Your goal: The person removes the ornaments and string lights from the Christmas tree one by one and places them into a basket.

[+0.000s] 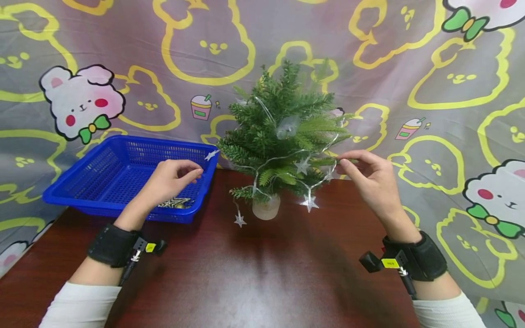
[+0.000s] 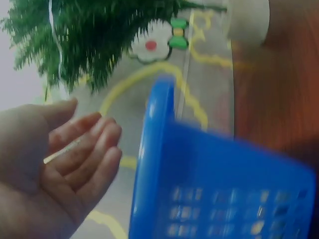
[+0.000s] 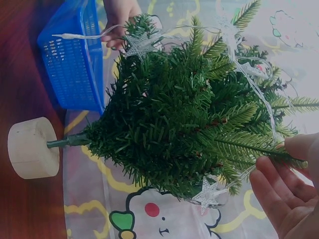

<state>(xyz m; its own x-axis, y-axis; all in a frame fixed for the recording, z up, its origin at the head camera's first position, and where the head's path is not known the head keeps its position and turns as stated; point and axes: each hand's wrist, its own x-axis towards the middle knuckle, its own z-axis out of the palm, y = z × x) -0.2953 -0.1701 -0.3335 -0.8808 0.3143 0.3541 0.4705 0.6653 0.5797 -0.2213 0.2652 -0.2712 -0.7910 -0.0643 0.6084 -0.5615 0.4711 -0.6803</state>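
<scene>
A small green artificial Christmas tree (image 1: 279, 132) stands upright on a pale round base (image 1: 266, 208), wound with a clear wire of star string lights (image 1: 309, 203). At its right side, my right hand (image 1: 375, 180) pinches the wire between thumb and index finger, right at a branch tip (image 3: 289, 158). My left hand (image 1: 172, 178) hovers by the right end of a blue basket (image 2: 239, 169), its fingers loosely bent and holding nothing. One star (image 1: 211, 155) sticks out from the tree's left side, above that hand; another star (image 1: 239, 220) dangles low at the left.
Gold star ornaments (image 1: 176, 203) lie in the basket's near right corner. The dark reddish wooden table (image 1: 246, 282) spans the foreground. Behind the tree and basket hangs a grey curtain (image 1: 139, 50) with yellow cartoon outlines.
</scene>
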